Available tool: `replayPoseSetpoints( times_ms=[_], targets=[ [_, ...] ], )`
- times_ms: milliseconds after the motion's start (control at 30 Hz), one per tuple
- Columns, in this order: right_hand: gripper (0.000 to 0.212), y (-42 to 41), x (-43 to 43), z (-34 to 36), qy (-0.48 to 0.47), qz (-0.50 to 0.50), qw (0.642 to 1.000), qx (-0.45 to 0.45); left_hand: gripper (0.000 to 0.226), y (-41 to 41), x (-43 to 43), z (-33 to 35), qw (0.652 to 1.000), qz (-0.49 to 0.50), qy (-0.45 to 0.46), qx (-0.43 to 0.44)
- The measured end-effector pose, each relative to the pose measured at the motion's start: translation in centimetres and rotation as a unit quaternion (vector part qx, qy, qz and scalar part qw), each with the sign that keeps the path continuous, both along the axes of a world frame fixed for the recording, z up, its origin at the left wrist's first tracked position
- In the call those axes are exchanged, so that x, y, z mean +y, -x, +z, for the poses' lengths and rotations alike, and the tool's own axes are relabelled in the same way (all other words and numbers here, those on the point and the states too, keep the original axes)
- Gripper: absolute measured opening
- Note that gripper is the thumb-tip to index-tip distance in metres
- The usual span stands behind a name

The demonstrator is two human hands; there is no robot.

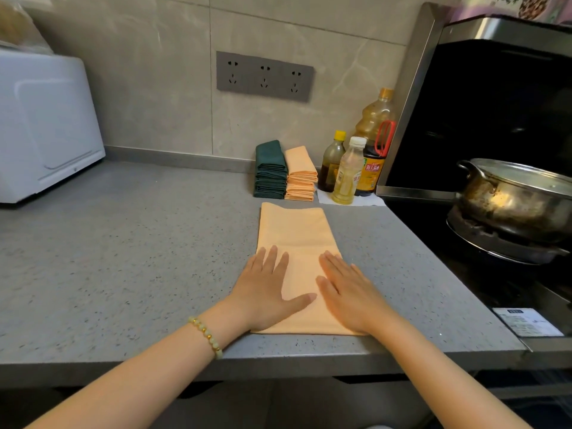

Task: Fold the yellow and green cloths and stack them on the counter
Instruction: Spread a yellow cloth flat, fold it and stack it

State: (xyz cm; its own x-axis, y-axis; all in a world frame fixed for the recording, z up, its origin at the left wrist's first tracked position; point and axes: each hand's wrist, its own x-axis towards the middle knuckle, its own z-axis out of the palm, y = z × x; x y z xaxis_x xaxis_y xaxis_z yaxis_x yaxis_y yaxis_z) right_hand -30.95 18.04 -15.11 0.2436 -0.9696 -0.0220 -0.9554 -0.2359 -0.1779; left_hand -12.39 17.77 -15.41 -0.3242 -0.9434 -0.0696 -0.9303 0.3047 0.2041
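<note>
The grey speckled counter runs wide in front of me, with a white appliance standing at its far left and a black cooktop along its right edge. A stained steel pot sits on a burner there. The yellow cloth lies on the counter right before me, folded into a long strip that runs from the near edge away toward the wall. My left hand lies flat on the strip's near left side, fingers straight and slightly fanned, thumb stretched out across the fabric. My right hand presses flat on the near right side, fingers straight and held close together, thumb angled toward the other thumb; neither hand grips anything. Beyond the strip, against the tiled wall, stand a stack of folded green cloths and, touching it on the right, a stack of folded yellow cloths. Just right of those stands a large oil bottle with a red handle, a dark bottle with a yellow cap and a small clear bottle in front. A grey socket panel is set in the wall above, and a beaded bracelet circles my left wrist.
</note>
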Motion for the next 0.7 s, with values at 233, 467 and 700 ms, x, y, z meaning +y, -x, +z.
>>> replayPoseSetpoints(
  times_ms=[233,467,700],
  targets=[
    [0.052,1.2,0.1,0.3,-0.001,0.042,0.999,-0.019,0.117,-1.8,0.6,1.0,0.999,-0.022,-0.036,-0.017],
    [0.046,2.4,0.8,1.5,0.072,0.114,0.989,0.060,0.110,-3.2,1.0,1.7,0.991,-0.118,0.043,-0.049],
    [0.043,2.2,1.7,3.1,0.095,0.147,0.978,0.117,0.100,-3.0,1.4,3.0,0.982,-0.157,0.081,-0.064]
  ],
)
